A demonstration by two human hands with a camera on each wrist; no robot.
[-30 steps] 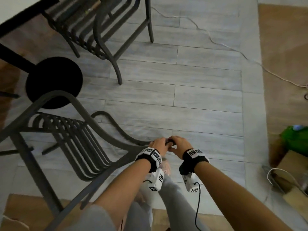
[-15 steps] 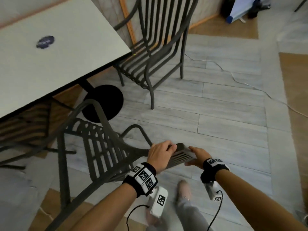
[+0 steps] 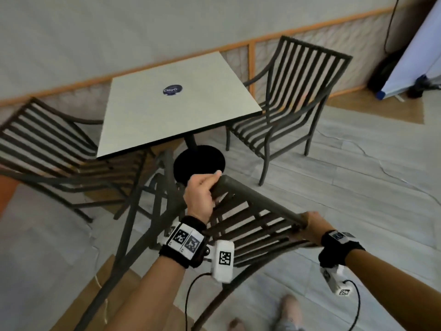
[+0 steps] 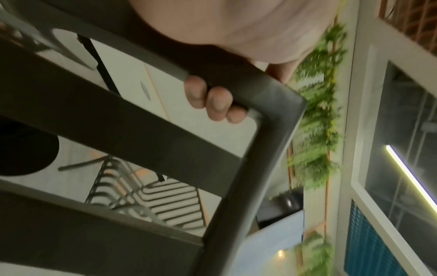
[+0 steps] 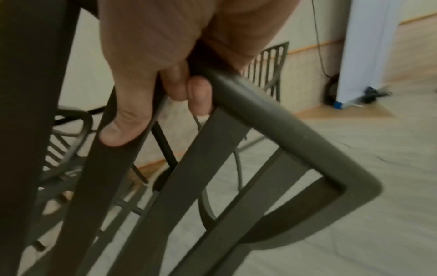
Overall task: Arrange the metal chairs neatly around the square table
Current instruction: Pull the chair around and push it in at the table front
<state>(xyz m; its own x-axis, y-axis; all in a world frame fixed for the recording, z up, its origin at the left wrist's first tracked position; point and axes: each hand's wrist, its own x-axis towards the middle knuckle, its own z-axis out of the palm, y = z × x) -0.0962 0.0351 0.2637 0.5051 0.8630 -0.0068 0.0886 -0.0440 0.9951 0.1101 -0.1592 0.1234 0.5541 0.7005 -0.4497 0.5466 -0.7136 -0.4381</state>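
Note:
A dark slatted metal chair [image 3: 250,225] stands tilted in front of me, near the square white table [image 3: 171,108]. My left hand [image 3: 202,194] grips the left end of its top rail [image 3: 257,199]; in the left wrist view the fingers [image 4: 212,100] curl under the rail by the corner. My right hand [image 3: 312,225] grips the rail's right end, and its fingers [image 5: 179,87] wrap the bar in the right wrist view. A second chair [image 3: 293,108] stands at the table's right side. A third chair [image 3: 55,149] sits at the left, its seat under the table edge.
The table's black round base [image 3: 199,163] is just beyond the held chair. A wall with an orange rail [image 3: 310,37] runs behind the table. A white board and cables [image 3: 410,75] stand at the far right. My feet [image 3: 286,311] are on the grey plank floor.
My view has lifted from the floor to the table. The chair's back has risen with both hands, which have spread apart to the two ends of the top rail.

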